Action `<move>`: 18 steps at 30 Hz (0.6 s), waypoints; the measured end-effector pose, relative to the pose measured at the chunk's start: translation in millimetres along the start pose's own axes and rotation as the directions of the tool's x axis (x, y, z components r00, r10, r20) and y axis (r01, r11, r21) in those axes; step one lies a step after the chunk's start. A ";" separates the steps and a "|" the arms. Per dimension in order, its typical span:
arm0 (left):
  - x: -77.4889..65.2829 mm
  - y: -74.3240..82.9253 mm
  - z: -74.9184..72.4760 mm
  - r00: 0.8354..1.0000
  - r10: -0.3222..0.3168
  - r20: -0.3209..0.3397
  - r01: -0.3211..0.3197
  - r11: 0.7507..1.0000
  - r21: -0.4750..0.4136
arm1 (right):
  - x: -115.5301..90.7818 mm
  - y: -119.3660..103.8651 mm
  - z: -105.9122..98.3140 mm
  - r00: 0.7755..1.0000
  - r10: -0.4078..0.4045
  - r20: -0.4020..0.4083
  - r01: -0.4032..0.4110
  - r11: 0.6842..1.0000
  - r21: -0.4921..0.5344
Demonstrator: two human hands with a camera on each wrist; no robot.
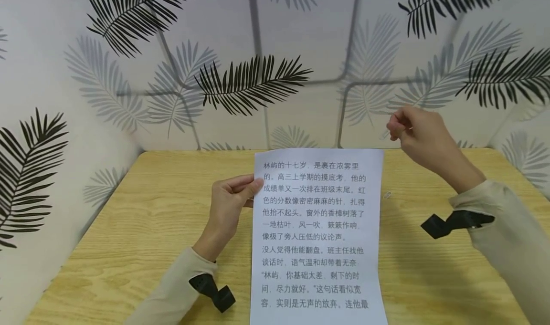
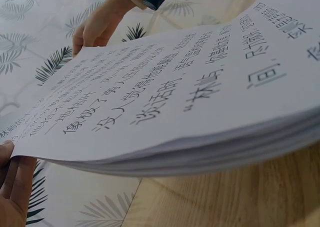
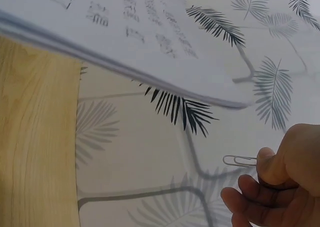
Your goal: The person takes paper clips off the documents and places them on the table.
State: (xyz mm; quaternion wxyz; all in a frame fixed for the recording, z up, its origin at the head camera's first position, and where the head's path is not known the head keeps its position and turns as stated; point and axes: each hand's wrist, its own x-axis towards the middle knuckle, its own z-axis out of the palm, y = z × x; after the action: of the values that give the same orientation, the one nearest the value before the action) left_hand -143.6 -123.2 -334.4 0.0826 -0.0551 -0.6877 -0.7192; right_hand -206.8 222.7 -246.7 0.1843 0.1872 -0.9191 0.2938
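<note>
A left hand pinches the paper by its left edge, apparently to keep the sheets together and tilted above the table, while a right hand, just off the upper right corner, pinches a clip, its looped end seemingly kept clear. Another clip lies on the table.

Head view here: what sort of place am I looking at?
Probably an indoor desk spot for paperwork: a wood-grain table in front of a leaf-patterned wall, a stack of printed sheets, and a paper clip pinched in the right hand.
</note>
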 end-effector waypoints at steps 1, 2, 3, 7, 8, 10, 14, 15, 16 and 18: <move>0.1 0.2 0.1 1.000 0.001 -0.003 -0.001 1.000 -0.002 | -0.7 2.5 -0.1 1.000 0.001 0.007 -0.001 1.000 -0.008; 0.4 0.5 0.2 1.000 0.004 -0.004 -0.004 1.000 -0.002 | -1.2 5.1 0.0 1.000 -0.002 0.015 0.002 1.000 -0.017; 0.5 0.7 0.3 1.000 0.006 -0.007 -0.007 1.000 -0.003 | -1.9 7.6 0.1 1.000 -0.001 0.023 0.001 1.000 -0.024; 0.7 1.4 1.0 1.000 0.010 -0.021 -0.010 1.000 -0.008 | -6.1 18.8 1.9 0.998 0.001 0.063 0.002 0.999 -0.053; 0.4 1.7 1.1 1.000 0.008 -0.023 -0.009 1.000 -0.006 | -7.3 21.7 2.8 0.997 0.007 0.076 -0.002 0.998 -0.059; -0.2 1.4 1.0 1.000 0.003 -0.025 -0.003 1.000 -0.006 | -10.0 27.5 5.0 0.995 0.015 0.099 -0.008 0.998 -0.067; -0.9 1.0 1.3 1.000 0.007 -0.022 -0.007 1.000 -0.007 | -15.5 36.3 10.9 0.989 0.029 0.144 -0.019 0.997 -0.069; -0.9 0.7 1.5 1.000 0.008 -0.023 -0.009 1.000 -0.011 | -17.1 38.1 12.7 0.988 0.029 0.152 -0.019 0.998 -0.066; -0.9 0.5 1.7 1.000 0.010 -0.025 -0.010 1.000 -0.014 | -18.8 39.7 14.6 0.986 0.028 0.161 -0.018 0.998 -0.063; -0.9 0.2 2.3 1.000 0.008 -0.026 -0.009 1.000 -0.022 | -22.4 43.3 18.4 0.984 0.025 0.177 -0.015 0.998 -0.060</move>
State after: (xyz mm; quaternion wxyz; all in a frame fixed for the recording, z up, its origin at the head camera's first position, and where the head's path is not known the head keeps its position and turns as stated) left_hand -142.7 -120.9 -334.3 0.0941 -0.0494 -0.6785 -0.7269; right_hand -211.3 249.5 -291.1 0.1041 0.1979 -0.9419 0.2505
